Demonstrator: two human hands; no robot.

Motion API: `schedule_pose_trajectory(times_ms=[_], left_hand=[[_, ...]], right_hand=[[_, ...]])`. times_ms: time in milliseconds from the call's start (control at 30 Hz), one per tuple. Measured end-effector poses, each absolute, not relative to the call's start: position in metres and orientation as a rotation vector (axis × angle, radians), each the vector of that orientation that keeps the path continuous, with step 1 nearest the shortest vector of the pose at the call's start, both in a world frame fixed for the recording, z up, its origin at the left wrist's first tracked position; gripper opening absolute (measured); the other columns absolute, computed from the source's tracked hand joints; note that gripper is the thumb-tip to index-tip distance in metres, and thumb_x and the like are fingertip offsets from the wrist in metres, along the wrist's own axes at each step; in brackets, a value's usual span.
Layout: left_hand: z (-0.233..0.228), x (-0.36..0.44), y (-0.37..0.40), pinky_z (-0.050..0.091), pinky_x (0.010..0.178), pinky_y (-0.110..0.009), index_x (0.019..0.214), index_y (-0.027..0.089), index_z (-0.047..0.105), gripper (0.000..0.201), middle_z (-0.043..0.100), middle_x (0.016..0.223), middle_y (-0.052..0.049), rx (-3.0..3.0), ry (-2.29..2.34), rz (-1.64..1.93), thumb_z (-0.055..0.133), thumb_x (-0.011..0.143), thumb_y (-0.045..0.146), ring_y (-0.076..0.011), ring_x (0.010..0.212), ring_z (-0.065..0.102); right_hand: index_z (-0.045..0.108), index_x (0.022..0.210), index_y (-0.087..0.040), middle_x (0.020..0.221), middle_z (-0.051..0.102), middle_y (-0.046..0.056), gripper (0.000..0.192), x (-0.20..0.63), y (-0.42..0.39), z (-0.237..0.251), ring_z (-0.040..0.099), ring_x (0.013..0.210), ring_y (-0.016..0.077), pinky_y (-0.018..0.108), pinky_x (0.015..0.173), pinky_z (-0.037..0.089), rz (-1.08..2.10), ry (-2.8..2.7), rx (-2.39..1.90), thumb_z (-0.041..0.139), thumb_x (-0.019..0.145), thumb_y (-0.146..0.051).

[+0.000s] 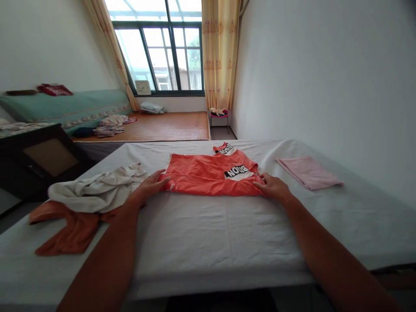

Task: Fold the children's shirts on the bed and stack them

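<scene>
1. The orange shirt (208, 175) lies partly folded on the white sheet of the bed (208, 234), near the middle, its black-and-white lettering facing up.
2. The left hand (151, 185) rests flat, fingers spread open, on the shirt's left edge.
3. The right hand (272, 186) lies on the shirt's right edge, fingers extended and pressing the cloth down; neither hand is closed around anything.
4. Just left of the left hand sits a crumpled cream garment (97, 188), lying over a rust-orange garment (69, 232) near the bed's left edge.
5. A folded pink cloth (308, 172) lies apart to the right of the shirt.
6. Beyond the bed, a window (162, 47) with yellow curtains (219, 52).
</scene>
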State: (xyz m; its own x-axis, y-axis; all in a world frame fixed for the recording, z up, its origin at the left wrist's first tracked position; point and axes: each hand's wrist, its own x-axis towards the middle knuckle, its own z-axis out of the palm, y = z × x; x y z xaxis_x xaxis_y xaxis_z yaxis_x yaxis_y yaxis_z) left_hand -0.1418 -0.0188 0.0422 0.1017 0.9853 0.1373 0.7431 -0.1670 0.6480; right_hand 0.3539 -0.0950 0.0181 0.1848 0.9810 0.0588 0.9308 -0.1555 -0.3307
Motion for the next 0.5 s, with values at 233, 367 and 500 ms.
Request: schedule_pose_trajectory(times_ms=[233, 367, 500], left_hand=[[0.053, -0.132, -0.033, 0.040, 0.105, -0.041, 0.123, 0.017, 0.063, 0.075, 0.064, 0.125, -0.010, 2.054, 1.343, 0.788, 0.060, 0.070, 0.069, -0.0299, 0.116, 0.057], [0.061, -0.134, -0.043, 0.043, 0.101, -0.039, 0.109, 0.021, 0.072, 0.072, 0.067, 0.120, -0.008, 1.955, 1.336, 0.563, 0.068, 0.058, 0.071, -0.0319, 0.114, 0.059], [0.062, -0.134, -0.046, 0.046, 0.098, -0.036, 0.117, 0.024, 0.068, 0.074, 0.065, 0.124, -0.007, 1.874, 1.396, 0.526, 0.070, 0.058, 0.069, -0.0314, 0.116, 0.058]], right_hand=[[0.062, 0.106, -0.021, 0.099, 0.071, 0.006, 0.029, 0.356, -0.094, 0.022, 0.064, 0.086, 0.0195, 0.027, 0.076, 0.045, 0.161, -1.693, -1.697, 0.048, 0.087, -0.038], [0.066, 0.101, -0.019, 0.094, 0.072, 0.007, 0.026, 0.371, -0.092, 0.019, 0.065, 0.085, 0.0217, 0.029, 0.076, 0.046, 0.217, -1.740, -1.824, 0.055, 0.082, -0.035], [0.069, 0.098, -0.020, 0.100, 0.072, 0.008, 0.028, 0.379, -0.091, 0.012, 0.065, 0.090, 0.0227, 0.029, 0.079, 0.047, 0.313, -1.871, -1.859, 0.052, 0.085, -0.040]])
